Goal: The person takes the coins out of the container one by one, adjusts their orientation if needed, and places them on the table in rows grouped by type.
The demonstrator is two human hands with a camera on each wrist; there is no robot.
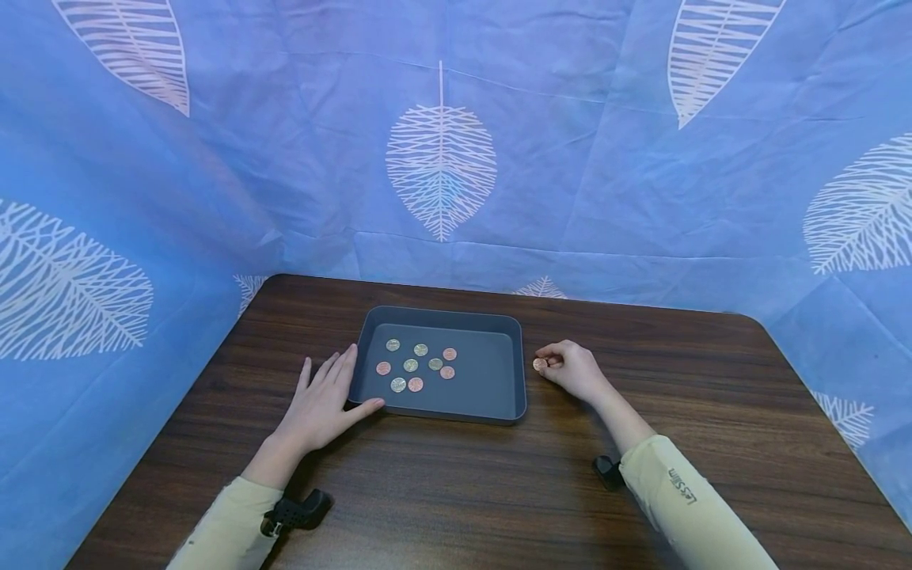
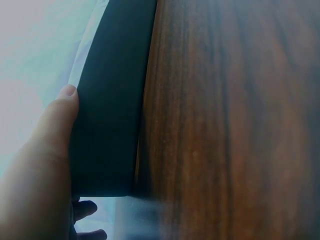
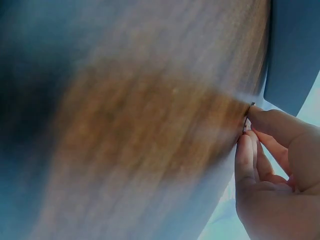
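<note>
A dark grey rectangular tray [image 1: 488,376] lies on the table with several coins spread over its left and middle part. Some are gold-coloured, like one coin [image 1: 393,345] near the back; others are copper-coloured, like another coin [image 1: 416,384] near the front. My left hand [image 1: 317,412] rests at the tray's front left corner, fingers straight along the left side and thumb on the front rim. Just right of the tray, my right hand [image 1: 577,372] pinches a copper-coloured coin [image 1: 539,364] between thumb and fingers. The right wrist view shows this coin edge-on.
The dark brown wooden table [image 1: 456,491] has rounded back corners. A blue cloth [image 1: 570,158] with white leaf prints hangs behind and at both sides. Black wrist devices, one on the left wrist [image 1: 302,511] and one on the right wrist [image 1: 608,473], sit by the sleeve cuffs.
</note>
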